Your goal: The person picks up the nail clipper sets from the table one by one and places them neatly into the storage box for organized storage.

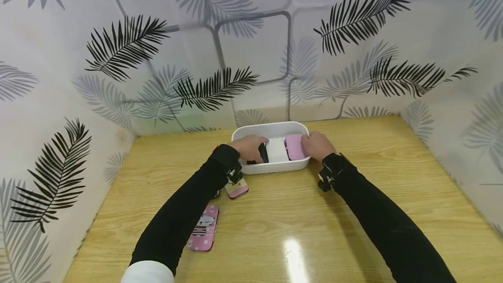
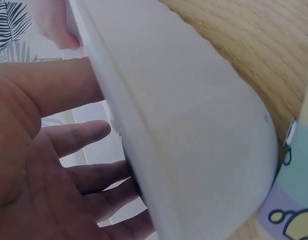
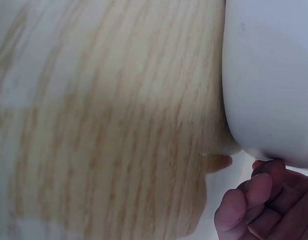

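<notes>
A white oval-ended bin (image 1: 273, 168) stands near the back of the table. Inside it, a black item (image 1: 263, 153), a white flat piece (image 1: 277, 150) and a pink flat case (image 1: 296, 146) sit side by side. My left hand (image 1: 249, 148) reaches over the bin's left end, its fingers spread and fairly straight, touching the black item; the left wrist view shows the thumb crossing the rim. At the right end, my right hand (image 1: 317, 145) grips the rim beside the pink case, with curled fingers (image 3: 259, 190) against the outer wall in the right wrist view.
A pink polka-dot case (image 1: 204, 241) with a cartoon animal lies on the wooden table (image 1: 283, 222), left of centre. Next to the bin's front left is a yellow-and-pink case (image 1: 238, 188), partly under my left wrist. A leaf-patterned cloth (image 1: 251, 56) hangs behind the table.
</notes>
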Available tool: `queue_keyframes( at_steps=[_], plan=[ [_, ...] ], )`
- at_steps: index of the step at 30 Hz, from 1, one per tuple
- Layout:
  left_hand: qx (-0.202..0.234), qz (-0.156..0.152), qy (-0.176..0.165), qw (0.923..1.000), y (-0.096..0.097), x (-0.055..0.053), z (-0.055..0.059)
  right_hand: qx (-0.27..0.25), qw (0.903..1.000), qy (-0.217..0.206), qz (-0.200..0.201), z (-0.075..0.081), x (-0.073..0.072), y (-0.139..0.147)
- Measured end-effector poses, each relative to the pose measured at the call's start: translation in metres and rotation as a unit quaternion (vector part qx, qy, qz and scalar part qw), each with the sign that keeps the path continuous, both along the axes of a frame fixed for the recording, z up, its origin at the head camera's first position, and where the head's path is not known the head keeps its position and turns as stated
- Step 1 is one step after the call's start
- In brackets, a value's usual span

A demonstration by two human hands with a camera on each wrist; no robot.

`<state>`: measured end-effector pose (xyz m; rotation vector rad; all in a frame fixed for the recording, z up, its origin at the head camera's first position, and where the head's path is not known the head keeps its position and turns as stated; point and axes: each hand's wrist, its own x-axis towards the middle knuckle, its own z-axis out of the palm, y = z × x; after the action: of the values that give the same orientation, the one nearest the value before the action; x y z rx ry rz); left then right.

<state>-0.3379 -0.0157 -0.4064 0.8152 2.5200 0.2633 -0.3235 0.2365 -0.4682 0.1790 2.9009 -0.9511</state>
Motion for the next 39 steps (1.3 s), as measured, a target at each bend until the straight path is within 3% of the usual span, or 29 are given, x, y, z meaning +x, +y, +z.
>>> queue_keyframes(
  at_steps=[9,13,16,21,29,34,39],
  plan=[
    [0.01,-0.024,0.013,0.9996,-0.005,0.002,-0.003,-0.003,1.0,-0.007,0.001,0.001,0.0,-0.001],
    [0.023,-0.025,0.038,0.9987,-0.015,0.006,0.0,-0.003,1.0,-0.002,0.003,0.002,-0.001,-0.002],
    [0.048,-0.014,0.065,0.9967,-0.024,0.018,0.008,-0.001,0.9999,0.008,0.007,0.003,-0.002,-0.002],
    [0.072,-0.005,0.118,0.9903,-0.039,0.049,0.018,0.005,0.9998,0.019,0.007,0.004,-0.002,0.001],
    [0.093,-0.004,0.2,0.9754,-0.066,0.093,0.009,0.0,0.9999,0.013,0.008,0.006,0.003,0.001],
    [0.076,0.034,0.197,0.9769,-0.079,0.108,-0.002,0.0,0.9999,0.007,0.009,0.003,0.003,0.001],
    [0.014,0.078,0.166,0.983,-0.083,0.11,-0.015,-0.003,1.0,-0.002,0.005,0.0,0.001,0.002]
  ],
)
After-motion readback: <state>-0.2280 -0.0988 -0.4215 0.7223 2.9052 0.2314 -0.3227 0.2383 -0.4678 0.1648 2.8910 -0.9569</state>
